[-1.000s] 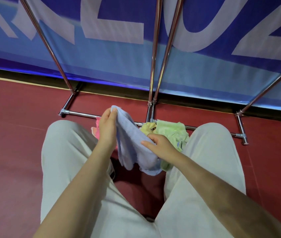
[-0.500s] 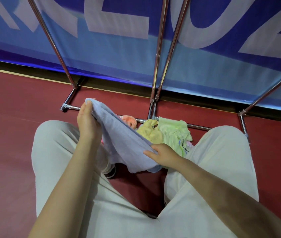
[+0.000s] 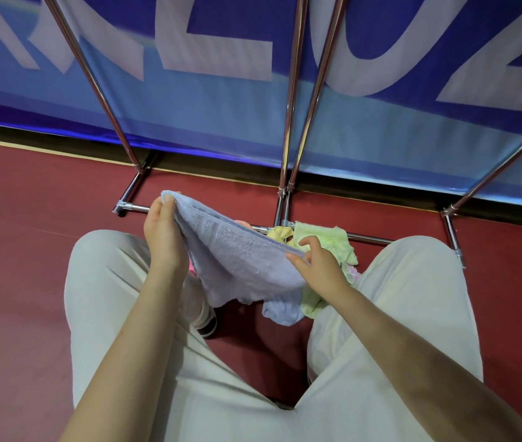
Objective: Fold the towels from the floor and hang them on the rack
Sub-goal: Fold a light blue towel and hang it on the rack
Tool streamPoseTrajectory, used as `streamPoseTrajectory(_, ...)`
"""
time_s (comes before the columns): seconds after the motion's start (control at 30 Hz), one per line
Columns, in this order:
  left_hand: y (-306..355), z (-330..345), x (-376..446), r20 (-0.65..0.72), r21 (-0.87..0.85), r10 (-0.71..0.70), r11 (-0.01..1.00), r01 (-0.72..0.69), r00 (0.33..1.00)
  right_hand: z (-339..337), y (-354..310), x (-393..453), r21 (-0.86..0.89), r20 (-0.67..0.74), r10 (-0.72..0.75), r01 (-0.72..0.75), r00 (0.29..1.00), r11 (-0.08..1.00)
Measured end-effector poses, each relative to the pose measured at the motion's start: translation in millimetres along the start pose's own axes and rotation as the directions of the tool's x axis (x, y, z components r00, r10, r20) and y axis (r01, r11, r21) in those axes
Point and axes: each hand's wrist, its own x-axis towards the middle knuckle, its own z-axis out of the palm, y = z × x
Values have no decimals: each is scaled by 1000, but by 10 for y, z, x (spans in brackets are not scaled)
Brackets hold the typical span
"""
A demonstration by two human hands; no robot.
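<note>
A light blue towel (image 3: 237,263) is stretched between my hands above my knees. My left hand (image 3: 164,237) grips its far left corner, raised toward the rack's base. My right hand (image 3: 320,266) pinches the towel's near right edge, index finger lifted. The towel's lower part hangs loose between my legs. Behind it on the floor lies a small heap of towels: a green one (image 3: 333,240), a yellow one (image 3: 280,232), and bits of pink and orange, mostly hidden. The chrome rack (image 3: 291,100) stands right in front, its poles rising out of view.
I squat on a dark red floor (image 3: 23,250), beige trousers (image 3: 412,298) on both sides. The rack's base bar (image 3: 371,240) runs across the floor behind the heap. A blue banner with large white letters (image 3: 221,59) covers the wall behind.
My hands have drawn apart, spreading the blue towel wider; the left hand moved left and up with its corner. My right index finger has lifted.
</note>
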Motion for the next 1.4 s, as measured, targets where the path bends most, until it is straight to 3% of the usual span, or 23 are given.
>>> streamPoseTrajectory(0.2,-6,54,-136,141,119,103,986,-120,985,26,90,65,20,-24,118,-118,993,993)
streamPoseTrajectory(0.33,-6,101,-182,174,152,119,978,-146,978,5,123,92,-37,-82,106,-109,991,993)
streamPoseTrajectory(0.57,-45,140,-171,179,244,162,948,-204,970,24,177,79,-338,-95,58,-87,994,937)
streamPoseTrajectory(0.7,-85,130,-148,182,260,165,943,-209,969,-4,223,125,-460,-9,199,-181,980,869)
streamPoseTrajectory(0.8,-94,103,-96,120,233,121,961,-147,985,-10,248,156,-272,18,282,-266,959,925)
streamPoseTrajectory(0.9,-135,89,-7,11,176,-5,984,3,1000,-36,257,180,-115,50,278,-271,959,956)
streamPoseTrajectory(1.07,-308,-4,220,-182,71,-228,967,244,957,-196,179,272,164,94,229,-242,969,956)
streamPoseTrajectory(1.17,-365,-51,284,-222,162,-203,957,241,954,-451,54,300,361,86,142,-164,986,918)
streamPoseTrajectory(1.27,-385,-70,311,-218,340,-154,914,223,964,-769,-23,272,579,48,120,-125,992,806)
streamPoseTrajectory(1.4,-424,-20,257,-298,398,-138,881,255,944,-1021,-51,176,540,-33,87,-56,996,840)
